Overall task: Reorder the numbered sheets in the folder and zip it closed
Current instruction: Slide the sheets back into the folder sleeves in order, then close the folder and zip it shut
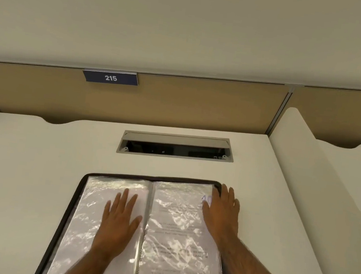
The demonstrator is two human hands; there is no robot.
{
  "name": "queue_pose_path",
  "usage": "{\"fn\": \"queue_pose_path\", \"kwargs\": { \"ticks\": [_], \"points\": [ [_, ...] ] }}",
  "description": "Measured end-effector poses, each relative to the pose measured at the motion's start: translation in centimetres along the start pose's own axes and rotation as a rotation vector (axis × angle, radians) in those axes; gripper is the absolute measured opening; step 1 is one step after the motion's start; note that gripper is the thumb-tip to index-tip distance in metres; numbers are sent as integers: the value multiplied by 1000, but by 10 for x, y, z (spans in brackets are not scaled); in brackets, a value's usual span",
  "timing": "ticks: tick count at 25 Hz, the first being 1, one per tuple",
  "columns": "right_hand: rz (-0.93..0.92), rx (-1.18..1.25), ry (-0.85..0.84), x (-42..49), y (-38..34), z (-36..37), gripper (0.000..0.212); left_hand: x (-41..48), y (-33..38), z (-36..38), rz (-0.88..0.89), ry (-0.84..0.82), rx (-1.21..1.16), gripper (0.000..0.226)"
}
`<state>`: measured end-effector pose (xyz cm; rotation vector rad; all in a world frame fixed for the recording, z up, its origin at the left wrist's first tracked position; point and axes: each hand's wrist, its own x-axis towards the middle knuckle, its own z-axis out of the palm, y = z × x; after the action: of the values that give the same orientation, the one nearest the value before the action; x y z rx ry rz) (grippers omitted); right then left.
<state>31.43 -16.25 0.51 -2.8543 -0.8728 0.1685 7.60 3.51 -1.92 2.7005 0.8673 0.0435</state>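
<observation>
- Left hand (117, 218): no grip here; the fingers are spread and the palm lies flat on the left page (88, 212) of the open folder (80, 183), just beside the spine (145, 223).
- Right hand (222, 212): also spread and flat, pinching nothing. It rests on the right page (176, 234) near the folder's far right corner, fingertips reaching the dark zip edge. A handwritten number (206, 198) shows just beside the fingers, too blurred to read surely.
- The folder lies open on the desk (35, 164), at the near edge toward the person, its lower part out of view. Both pages are sheets inside glossy, wrinkled plastic sleeves that catch the light.
- Handling, as a judgement: the sleeves look thin, limp and slippery, so a flat palm will slide rather than lift. A page is best taken by pinching its free outer edge or corner; a sheet is best drawn from the sleeve's open side, which cannot be made out here.
- The paper is light and creases easily; the cover seems stiffer and should take the fold. The zip pull is not visible.
- Beyond the folder, a cable hatch (175, 146) sits open toward the desk's far edge, and a sign (110, 77) reading 215 hangs on the partition behind.
</observation>
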Motion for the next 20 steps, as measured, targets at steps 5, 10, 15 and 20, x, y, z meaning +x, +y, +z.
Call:
{"fn": "queue_pose_path", "kwargs": {
  "ticks": [5,10,15,20],
  "points": [
    [-256,9,64,-106,-15,51,74,-115,-42,14,-131,0,24,73],
    [-289,-74,-22,-137,-17,75,77,-150,-71,7,-258,1,48,83],
    [-217,-43,-32,-151,-46,63,73,-158,-90,-6,-347,-3,-45,87],
    [-302,-14,-41,-182,-141,58,70,-143,-90,-19,-409,30,-217,84]
  ]
}}
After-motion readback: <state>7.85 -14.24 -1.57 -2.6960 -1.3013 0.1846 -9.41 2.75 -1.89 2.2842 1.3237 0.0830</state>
